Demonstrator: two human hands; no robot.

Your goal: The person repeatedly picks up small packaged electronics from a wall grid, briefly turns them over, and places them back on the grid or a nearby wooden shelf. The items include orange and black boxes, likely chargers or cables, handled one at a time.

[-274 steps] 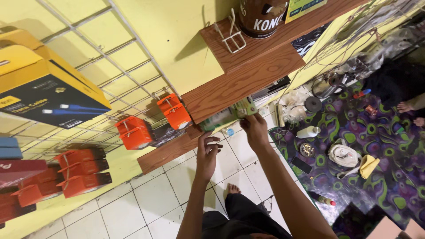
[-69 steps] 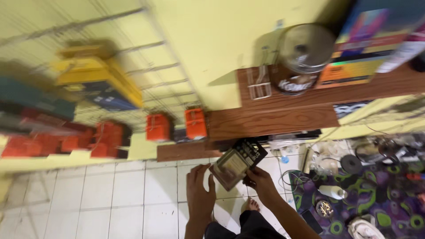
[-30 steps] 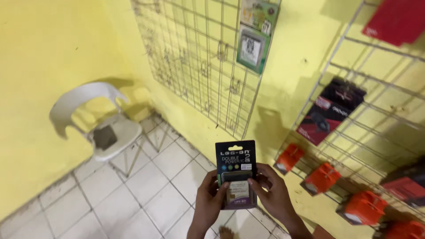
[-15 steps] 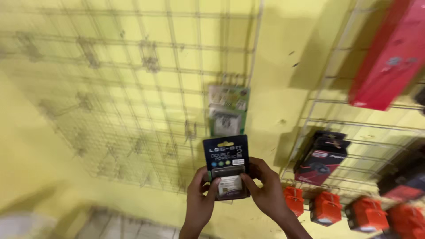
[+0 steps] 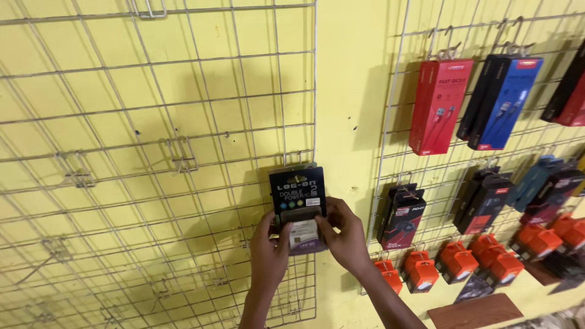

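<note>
A small black blister pack (image 5: pixel 297 195) with a clear window in its lower half is held flat against a wire grid panel (image 5: pixel 152 152) on a yellow wall. My left hand (image 5: pixel 269 250) grips its lower left edge. My right hand (image 5: pixel 342 234) grips its lower right edge, thumb on the front. Another pack hangs behind it on a hook, mostly hidden.
A second wire grid (image 5: pixel 487 122) to the right carries hanging red (image 5: pixel 437 105), blue (image 5: pixel 507 100) and black boxes (image 5: pixel 402 216), with small orange boxes (image 5: pixel 457 262) lower down. A brown wooden shelf corner (image 5: pixel 475 311) shows at the bottom right. Empty hooks (image 5: pixel 183 155) dot the left grid.
My view swung from the shelf and floor up to the wall grids. Both hands carried the black pack up and now press it against the left grid.
</note>
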